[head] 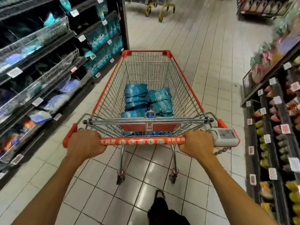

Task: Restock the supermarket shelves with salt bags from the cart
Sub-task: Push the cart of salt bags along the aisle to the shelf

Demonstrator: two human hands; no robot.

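Gripping the red plastic handle bar [142,141] of a red-framed wire shopping cart [181,88], left hand [85,144] and right hand [198,142] both closed around it, one at each end, well apart. Printed along the bar between them: white Chinese characters at either end, the left group reading roughly 大润发, the right group too small to read, with a row of round pictograms in the middle. Fixed at the bar's right end, just beside the right hand, a grey plastic coin-lock box [224,137] with a short metal chain [223,151] hanging below it. Lying in the cart basket, blue and teal plastic salt bags [146,99] piled in loose stacks toward the near end, their print blurred and unreadable; lowest bags partly hidden behind the folded red child-seat flap [149,127] and the wire. Standing to the left, dark metal shelves with wire front rails [48,75], holding more blue and teal packets, smeared by motion blur; white and red price tags [14,72] along the edges, no figures legible. Standing to the right, another dark shelf unit [266,127] with pink, yellow and orange packets, cut off by the frame edge, tags equally illegible. Underfoot, glossy white floor tiles [211,46]; a dark shoe and trouser leg [160,207] showing at the bottom edge. Far up the aisle, yellow-legged trolley frames [164,9], tops cut off.
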